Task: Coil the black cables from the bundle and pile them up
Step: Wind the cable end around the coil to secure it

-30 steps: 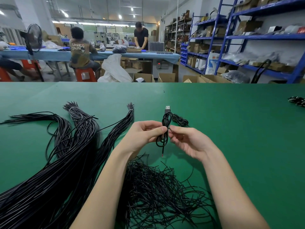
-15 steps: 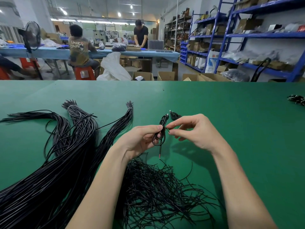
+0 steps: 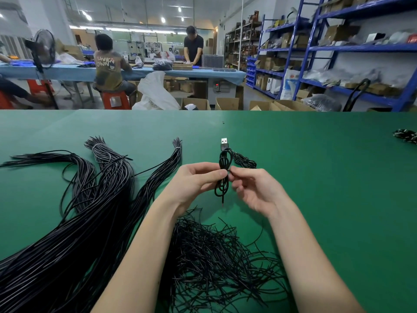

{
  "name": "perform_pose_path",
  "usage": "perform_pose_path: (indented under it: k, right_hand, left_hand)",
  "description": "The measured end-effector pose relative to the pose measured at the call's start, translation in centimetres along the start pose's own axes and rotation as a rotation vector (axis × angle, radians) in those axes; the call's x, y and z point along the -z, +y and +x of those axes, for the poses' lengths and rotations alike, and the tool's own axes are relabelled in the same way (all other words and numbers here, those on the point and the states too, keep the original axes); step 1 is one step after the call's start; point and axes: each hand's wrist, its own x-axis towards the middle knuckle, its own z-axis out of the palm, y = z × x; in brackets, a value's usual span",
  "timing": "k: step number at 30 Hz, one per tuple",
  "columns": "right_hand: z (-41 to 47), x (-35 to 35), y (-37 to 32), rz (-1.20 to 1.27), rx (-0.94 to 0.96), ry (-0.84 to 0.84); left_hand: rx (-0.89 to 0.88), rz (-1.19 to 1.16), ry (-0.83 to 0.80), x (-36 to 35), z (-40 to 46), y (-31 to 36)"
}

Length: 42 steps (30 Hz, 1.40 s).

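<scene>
Close to the person lies a messy heap of short black wires (image 3: 216,263), with the long black bundle (image 3: 67,233) to its left on the green table (image 3: 327,188). Above it, the left hand (image 3: 194,181) and right hand (image 3: 252,190) both pinch the middle of one coiled cable (image 3: 223,175), held up off the table. The coil looks almost done, so I think the next move is to tie it snug and set it on the small pile (image 3: 244,161) just behind.
</scene>
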Motion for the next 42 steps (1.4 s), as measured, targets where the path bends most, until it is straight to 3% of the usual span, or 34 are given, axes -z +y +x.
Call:
perform_pose_path:
  k: [1, 3, 9, 13, 15, 18, 21, 24, 26, 30, 34, 38, 42]
  right_hand:
    - [0.1, 0.0, 0.3, 0.059, -0.048, -0.013]
    - [0.5, -0.1, 0.8, -0.100, 0.020, 0.028]
    - [1.0, 0.7, 0.6, -0.984, 0.698, 0.273]
    - [1.0, 0.8, 0.7, -1.227, 0.865, 0.245]
    - [1.0, 0.6, 0.9, -1.214, 0.811, 0.227]
    - [1.0, 0.3, 0.7, -1.030, 0.576, 0.142]
    - [0.3, 0.4, -0.1, -0.551, 0.207, -0.122]
    - [-0.1, 0.0, -0.3, -0.268, -0.009, -0.169]
    - [0.0, -0.3, -0.3, -0.386, 0.045, -0.121]
    - [-0.2, -0.3, -0.6, -0.811, 0.384, -0.037]
    - [-0.2, -0.4, -0.5, -1.128, 0.667, 0.088]
    - [0.0, -0.4, -0.1, -1.197, 0.858, 0.101]
    - [0.2, -0.3, 0.4, -1.186, 0.929, 0.113]
  left_hand:
    - [0.001, 0.034, 0.020, 0.2, 0.0, 0.0]
    - [0.063, 0.036, 0.096, 0.5, 0.2, -0.1]
    - [0.250, -0.129, 0.174, 0.6, 0.4, -0.2]
    - [0.273, -0.129, 0.154, 0.7, 0.4, -0.4]
    - [0.239, -0.041, 0.138, 1.0, 0.3, -0.5]
    - [0.168, 0.090, 0.089, 1.8, 0.0, -0.1]
    - [0.111, 0.160, -0.013, 2.4, -0.4, 0.6]
    - [0.108, 0.126, -0.056, 2.4, -0.5, 0.9]
    - [0.150, 0.059, -0.008, 2.2, -0.4, 0.7]
    - [0.293, -0.079, 0.113, 2.2, -0.2, 0.3]
    - [0.347, -0.195, 0.130, 2.4, -0.2, 0.1]
    - [0.375, -0.303, 0.122, 2.7, -0.2, 0.1]
    - [0.353, -0.228, 0.106, 2.7, -0.2, 0.1]
